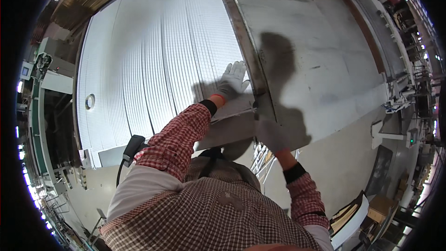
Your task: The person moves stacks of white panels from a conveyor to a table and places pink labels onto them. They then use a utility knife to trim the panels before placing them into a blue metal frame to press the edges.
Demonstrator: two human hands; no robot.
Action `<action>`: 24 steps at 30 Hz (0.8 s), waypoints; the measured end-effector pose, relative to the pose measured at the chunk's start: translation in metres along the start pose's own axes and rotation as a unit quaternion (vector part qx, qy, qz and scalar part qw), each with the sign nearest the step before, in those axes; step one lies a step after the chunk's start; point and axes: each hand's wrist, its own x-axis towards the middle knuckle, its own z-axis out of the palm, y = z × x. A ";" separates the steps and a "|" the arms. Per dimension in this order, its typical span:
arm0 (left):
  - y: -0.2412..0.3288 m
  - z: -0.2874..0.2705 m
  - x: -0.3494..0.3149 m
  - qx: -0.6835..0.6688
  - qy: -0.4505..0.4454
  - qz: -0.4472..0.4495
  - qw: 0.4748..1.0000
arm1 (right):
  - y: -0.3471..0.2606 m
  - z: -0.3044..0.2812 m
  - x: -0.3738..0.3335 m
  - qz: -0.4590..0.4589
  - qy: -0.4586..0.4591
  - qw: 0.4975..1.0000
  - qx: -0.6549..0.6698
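Observation:
A large white ribbed panel [144,65], made up of long strips lying side by side, covers the left part of the work surface. My left hand [232,81], in a pale glove, lies flat near the panel's right front corner, fingers stretched out and holding nothing. Along the panel's right side runs a dark brown edge strip [239,28]. In shadow at the front edge, just right of that strip's near end, is my gloved right hand [273,135]; its fingers are too dark and blurred to make out. A white ring like a tape roll [89,102] rests on the panel's left side.
Right of the brown strip spreads a smooth grey tabletop [320,60], crossed by my shadow. Thin white offcuts [263,160] stick up below the front edge. Machinery [42,74] stands at far left, and a container with wooden pieces [346,216] at lower right.

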 end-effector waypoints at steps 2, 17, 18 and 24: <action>-0.004 0.009 -0.006 0.045 0.032 0.015 0.998 | -0.016 0.021 0.020 0.060 0.021 0.998 0.013; -0.008 0.002 -0.010 0.103 -0.013 -0.010 0.995 | -0.041 -0.007 -0.116 0.128 -0.087 0.988 -0.003; -0.001 -0.011 -0.009 0.101 -0.029 -0.012 0.994 | -0.061 -0.031 -0.080 0.084 0.015 0.991 0.098; 0.023 0.001 -0.041 0.058 -0.041 -0.047 0.996 | 0.020 -0.025 0.085 -0.003 0.195 0.967 0.166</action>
